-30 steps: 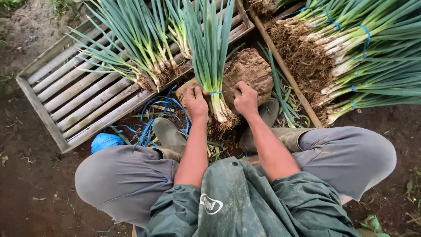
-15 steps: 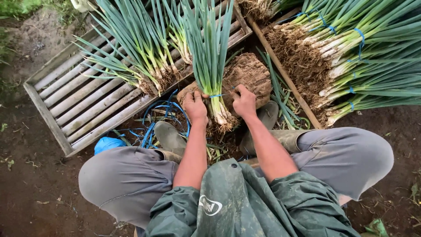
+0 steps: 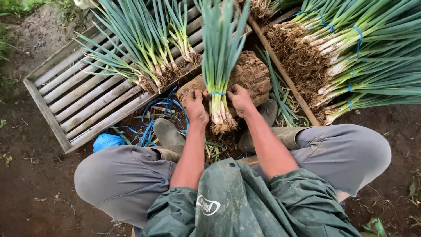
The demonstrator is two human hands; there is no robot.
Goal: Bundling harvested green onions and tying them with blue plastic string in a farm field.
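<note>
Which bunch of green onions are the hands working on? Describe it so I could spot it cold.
Start at the slatted wooden crate; right of its near corner sits a muddy stump. The bunch stands upright there between both hands, one blue band around it; the others lie flat.

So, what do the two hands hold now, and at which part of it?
Both the left hand and the right hand grip one bunch of green onions low on its white stalks, at the blue tie, just above the roots.
</note>
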